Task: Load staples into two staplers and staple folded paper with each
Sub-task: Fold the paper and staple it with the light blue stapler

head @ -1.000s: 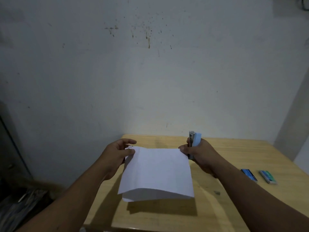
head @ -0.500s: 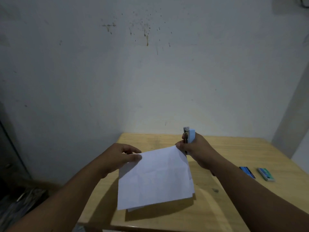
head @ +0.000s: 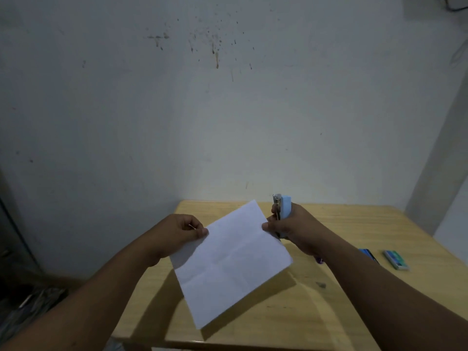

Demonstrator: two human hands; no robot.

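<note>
Left hand pinches folded paper, right hand grips blue stapler mid-frame; seat paper edge fully before squeezing.

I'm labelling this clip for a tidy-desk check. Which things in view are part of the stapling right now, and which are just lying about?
In use:
- folded paper, pinched by the left hand
- light blue stapler, gripped in the right hand

Lying about on the table:
- blue box
- green box
- small purple item, mostly hidden

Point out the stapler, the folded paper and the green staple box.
stapler (head: 286,206): head view, blue body.
folded paper (head: 233,262): head view, sheet's middle.
green staple box (head: 395,259): head view, top face.
</note>
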